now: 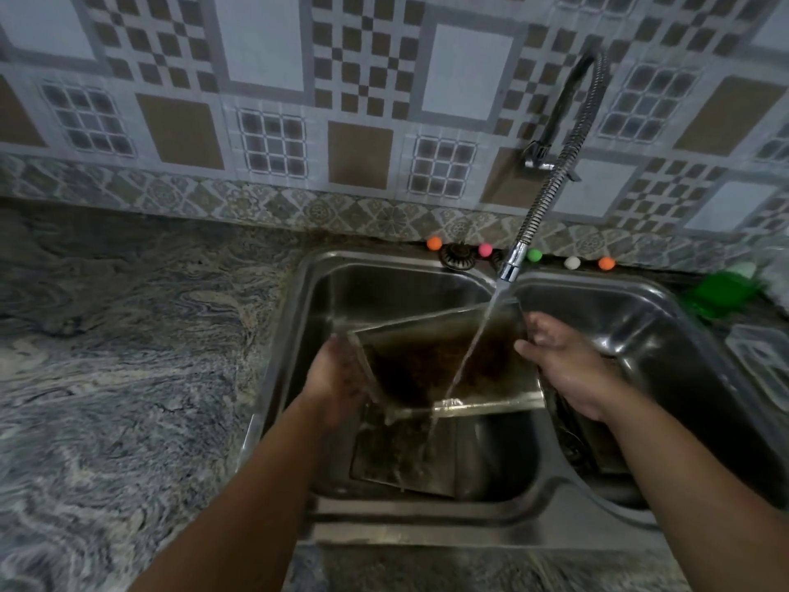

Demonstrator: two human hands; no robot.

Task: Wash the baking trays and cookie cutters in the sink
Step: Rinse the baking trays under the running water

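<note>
A person is standing at a double stainless-steel sink (299,318), seen from above, holding a square metal baking tray (431,361) over the left basin. The tray is tilting, its dark, stained inside facing up and its near edge dipping lowest. The left hand (337,378) is gripping the tray's left rim, fingers curled around the edge, though blur is hiding exactly how they close. The right hand (563,361) is holding the tray's right rim, thumb lying on the inner side and fingers wrapping behind it. A coiled flexible faucet (550,190) is arching down from the tiled wall behind the sink, its spout hanging just above the tray's far corner. A stream of water (469,348) is falling onto the tray's floor and spilling off its near edge into the basin. Below the tray, a second flat tray (384,455) is lying on the basin bottom. Small coloured balls (434,243) are sitting along the ledge behind the sink. A green object (721,292) is lying at the sink's far right corner. Grey marbled countertop (119,378) is stretching away left of the sink.
</note>
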